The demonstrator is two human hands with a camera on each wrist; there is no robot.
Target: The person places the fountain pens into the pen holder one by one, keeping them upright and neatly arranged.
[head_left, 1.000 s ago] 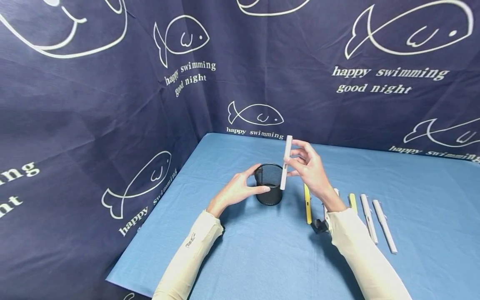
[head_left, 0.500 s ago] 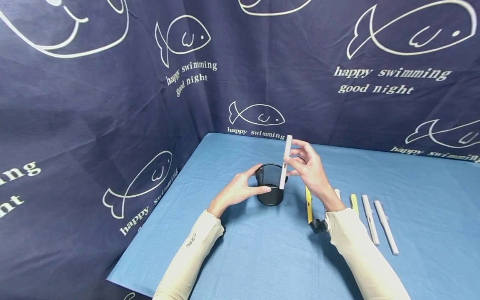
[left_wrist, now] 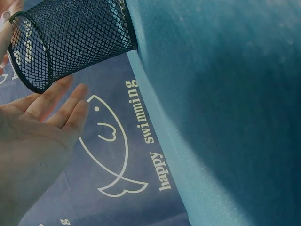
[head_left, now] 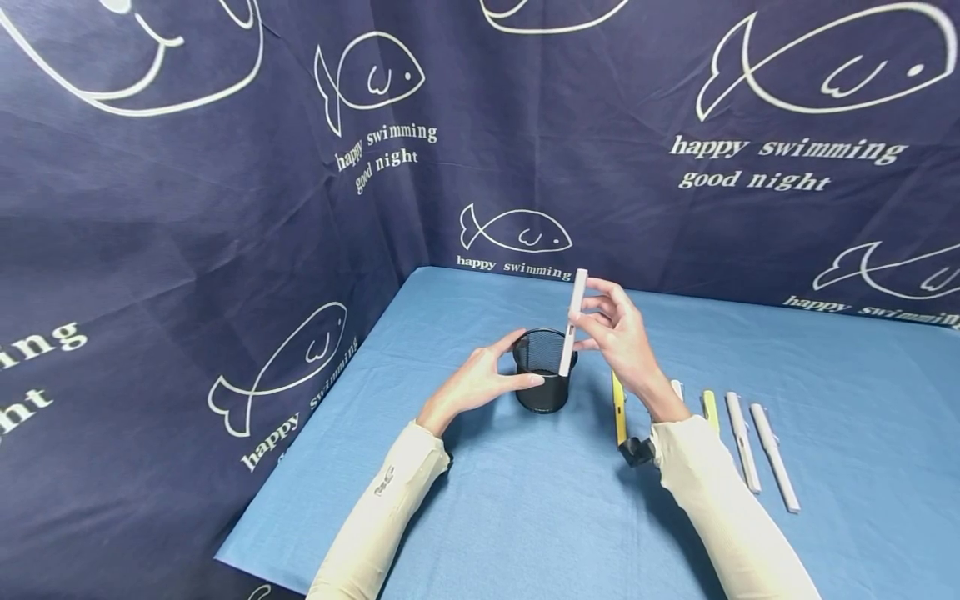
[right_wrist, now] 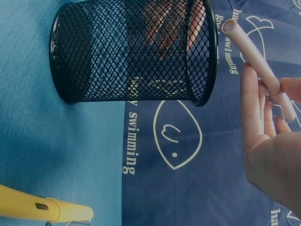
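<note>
A black mesh pen holder (head_left: 543,392) stands upright on the blue cloth. My left hand (head_left: 474,382) grips its rim from the left, thumb on the near side and fingers on the far side. In the left wrist view the fingers of my left hand (left_wrist: 51,117) reach along the mesh. My right hand (head_left: 618,329) pinches a pale capped pen (head_left: 574,321) nearly upright. The lower end of this pen overlaps the holder's right rim in the head view. The right wrist view shows the pen (right_wrist: 254,54) just off the holder's opening, with a gap between them.
To the right lie a yellow pen (head_left: 618,408), a partly hidden white pen (head_left: 677,388), a yellowish pen (head_left: 710,408) and two pale pens, one (head_left: 742,442) left of the other (head_left: 775,458). The right sleeve covers part of the row. A dark fish-print curtain (head_left: 622,167) hangs behind the table.
</note>
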